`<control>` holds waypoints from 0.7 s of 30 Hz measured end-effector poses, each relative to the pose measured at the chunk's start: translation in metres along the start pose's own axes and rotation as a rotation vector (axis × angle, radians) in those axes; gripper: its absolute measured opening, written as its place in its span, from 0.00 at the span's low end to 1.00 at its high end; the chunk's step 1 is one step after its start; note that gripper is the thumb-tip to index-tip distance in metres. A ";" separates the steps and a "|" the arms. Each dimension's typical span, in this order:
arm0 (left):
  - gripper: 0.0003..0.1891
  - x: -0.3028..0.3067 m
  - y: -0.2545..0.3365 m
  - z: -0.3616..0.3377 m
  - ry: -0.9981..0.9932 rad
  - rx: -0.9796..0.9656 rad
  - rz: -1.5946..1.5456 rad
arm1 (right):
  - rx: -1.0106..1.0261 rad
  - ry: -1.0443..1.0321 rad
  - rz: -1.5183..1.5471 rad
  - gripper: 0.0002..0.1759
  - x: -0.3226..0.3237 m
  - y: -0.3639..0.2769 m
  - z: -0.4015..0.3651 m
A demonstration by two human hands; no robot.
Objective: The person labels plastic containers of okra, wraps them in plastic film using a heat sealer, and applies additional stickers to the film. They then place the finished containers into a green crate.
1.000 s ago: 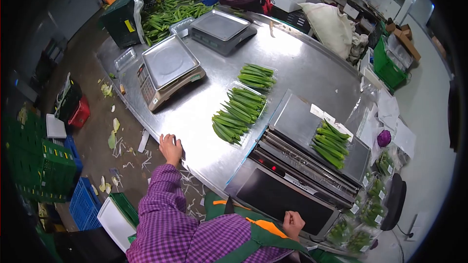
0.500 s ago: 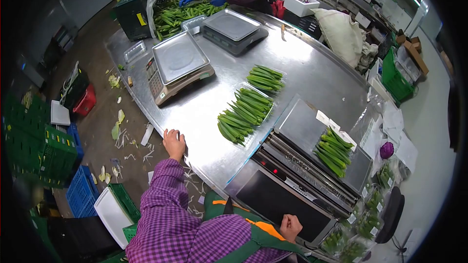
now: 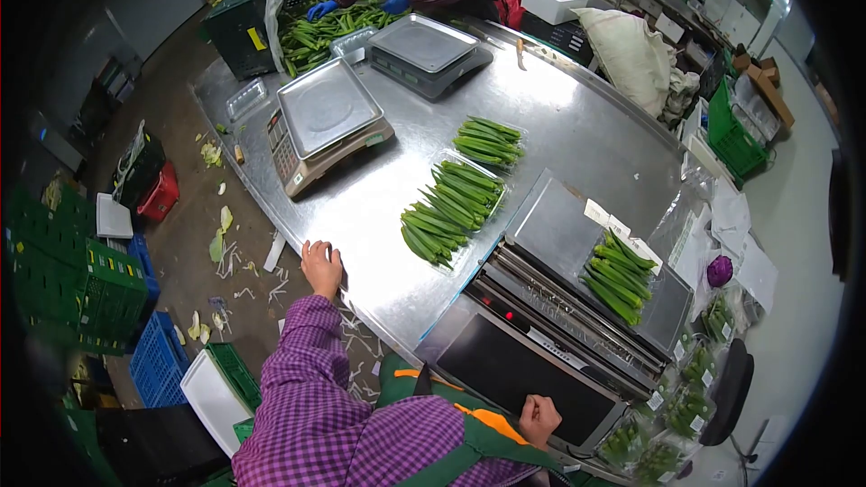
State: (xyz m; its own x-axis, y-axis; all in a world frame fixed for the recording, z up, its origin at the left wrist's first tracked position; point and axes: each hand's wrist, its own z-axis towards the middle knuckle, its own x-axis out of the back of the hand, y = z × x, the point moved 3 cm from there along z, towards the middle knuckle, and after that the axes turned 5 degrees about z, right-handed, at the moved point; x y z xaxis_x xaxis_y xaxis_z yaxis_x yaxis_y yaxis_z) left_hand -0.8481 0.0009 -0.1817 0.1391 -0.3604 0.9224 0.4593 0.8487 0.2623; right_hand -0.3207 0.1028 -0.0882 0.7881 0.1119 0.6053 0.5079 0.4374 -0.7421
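Observation:
My left hand (image 3: 322,269) rests on the near left edge of the steel table (image 3: 361,216), fingers apart and holding nothing. My right hand (image 3: 539,419) is curled over the dark plate of the wrapping machine (image 3: 505,370); what its fingers hold, if anything, is hidden. Green okra (image 3: 448,212) lies in rows on trays in the middle of the table, with another tray of okra (image 3: 487,142) just behind. One more portion of okra (image 3: 619,278) sits on the machine's far plate, beside a white paper strip (image 3: 622,230).
Two weighing scales (image 3: 329,113) (image 3: 422,45) stand at the back left. Behind them a co-worker's blue-gloved hands (image 3: 395,4) touch an okra pile (image 3: 316,41). A knife (image 3: 520,54) lies near the far edge. Packed okra (image 3: 690,397) is at the right, crates (image 3: 158,361) at the left.
The view has shifted slightly. The co-worker's gloved hands have moved a little to the left over the okra pile. My hands have kept their places and shapes.

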 end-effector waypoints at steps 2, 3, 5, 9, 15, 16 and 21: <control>0.12 -0.001 0.000 0.000 0.007 0.002 -0.005 | 0.000 -0.002 0.011 0.03 0.000 -0.001 0.000; 0.12 0.000 -0.001 0.000 0.014 0.000 -0.010 | 0.008 -0.001 0.020 0.03 0.001 -0.003 0.002; 0.11 -0.001 -0.001 -0.001 0.024 0.000 -0.011 | 0.017 -0.002 0.030 0.03 0.001 -0.004 0.002; 0.11 -0.002 -0.001 -0.001 0.029 -0.005 -0.011 | 0.008 -0.008 0.014 0.03 0.000 -0.002 0.002; 0.11 -0.002 -0.002 0.000 0.017 -0.001 -0.022 | 0.021 0.000 0.001 0.04 0.000 -0.002 0.001; 0.11 -0.001 -0.001 0.000 0.017 -0.004 -0.022 | 0.016 0.003 0.001 0.04 0.000 -0.003 0.001; 0.12 0.005 0.017 0.014 0.143 0.001 -0.008 | -0.049 0.026 0.000 0.03 0.000 -0.004 0.002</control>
State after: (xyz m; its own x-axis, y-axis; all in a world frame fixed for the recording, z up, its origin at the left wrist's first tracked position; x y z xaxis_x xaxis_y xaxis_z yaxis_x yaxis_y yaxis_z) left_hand -0.8515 0.0192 -0.1687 0.2591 -0.4188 0.8703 0.4602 0.8458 0.2700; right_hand -0.3242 0.1030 -0.0845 0.7965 0.0880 0.5982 0.5239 0.3934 -0.7555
